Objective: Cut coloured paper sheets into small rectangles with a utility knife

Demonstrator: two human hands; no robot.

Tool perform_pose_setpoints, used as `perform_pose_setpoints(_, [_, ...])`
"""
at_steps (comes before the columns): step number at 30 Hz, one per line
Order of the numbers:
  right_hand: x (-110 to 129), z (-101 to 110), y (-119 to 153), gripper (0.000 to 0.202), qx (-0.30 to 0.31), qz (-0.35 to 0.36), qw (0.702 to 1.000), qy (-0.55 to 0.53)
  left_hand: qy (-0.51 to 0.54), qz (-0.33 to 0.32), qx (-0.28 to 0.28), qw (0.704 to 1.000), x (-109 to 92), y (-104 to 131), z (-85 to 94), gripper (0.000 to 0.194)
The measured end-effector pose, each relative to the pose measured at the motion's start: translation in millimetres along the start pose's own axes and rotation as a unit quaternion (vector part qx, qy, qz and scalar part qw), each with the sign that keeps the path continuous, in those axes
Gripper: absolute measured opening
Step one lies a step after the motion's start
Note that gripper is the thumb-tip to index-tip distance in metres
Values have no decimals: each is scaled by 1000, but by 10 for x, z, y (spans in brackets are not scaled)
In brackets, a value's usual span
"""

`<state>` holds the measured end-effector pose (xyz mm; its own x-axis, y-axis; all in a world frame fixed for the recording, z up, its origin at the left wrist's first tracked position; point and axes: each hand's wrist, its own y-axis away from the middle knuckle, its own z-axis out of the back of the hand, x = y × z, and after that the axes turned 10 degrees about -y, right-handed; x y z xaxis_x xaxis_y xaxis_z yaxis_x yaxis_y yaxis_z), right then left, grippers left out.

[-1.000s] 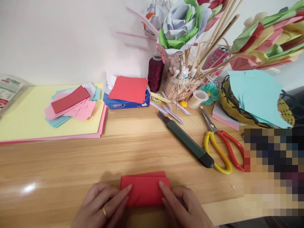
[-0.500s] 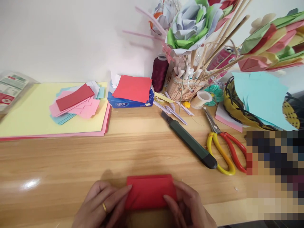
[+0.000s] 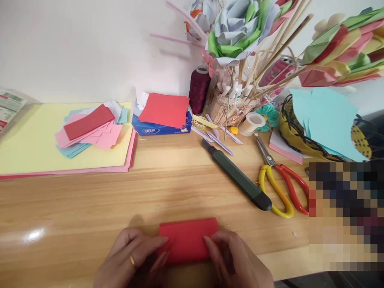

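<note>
A folded piece of red paper (image 3: 188,240) lies at the front of the wooden table, its long side running left to right. My left hand (image 3: 132,256), with a gold ring on one finger, pinches the paper's left end between thumb and fingers. At the right end my right hand (image 3: 237,256) grips the paper in the same way, fingertips on its upper face. The lower parts of both hands are cut off by the frame's bottom edge.
A green utility knife (image 3: 240,178) and yellow-and-red scissors (image 3: 274,172) lie to the right. Behind stand a blue tissue pack (image 3: 162,129) under red sheets (image 3: 165,110), a purple thread spool (image 3: 199,90) and paper flowers (image 3: 237,32). Yellow sheets (image 3: 27,140) lie left; a blurred patch covers the lower right.
My right fingers have shifted slightly inward over the red paper's right end. Both hands still hold the paper. The whole view has drifted a little to the right.
</note>
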<state>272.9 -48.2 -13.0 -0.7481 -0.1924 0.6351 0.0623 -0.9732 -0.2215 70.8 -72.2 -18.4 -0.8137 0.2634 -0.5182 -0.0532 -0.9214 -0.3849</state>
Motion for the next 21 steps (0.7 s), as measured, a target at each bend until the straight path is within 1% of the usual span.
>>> perform_pose_setpoints(3, [-14, 23, -24, 42, 14, 8, 1000, -24, -7, -53, 31, 998, 35, -68, 58, 14])
perform_pose_setpoints(5, [-35, 39, -35, 38, 20, 24, 998, -54, -11, -91, 55, 994, 58, -114, 100, 15])
perform_pose_setpoints(6, [-47, 45, -35, 35, 18, 34, 997, -70, -13, -99, 61, 993, 64, -131, 114, 15])
perform_pose_setpoints(9, [-87, 50, -8, 28, 10, 58, 994, -95, -31, -90, 53, 994, 52, -143, 112, 17])
perform_pose_setpoints(14, [-128, 26, 76, 23, 13, 60, 994, -93, -64, -77, -3, 995, 19, -72, 19, 25])
perform_pose_setpoints(17, [-155, 15, 109, 25, 23, 64, 995, -78, -82, -86, 3, 993, 47, -25, -13, 23])
perform_pose_setpoints(21, [-209, 4, 134, 29, 32, 93, 994, -48, -104, -108, 10, 989, 96, 25, -13, 24])
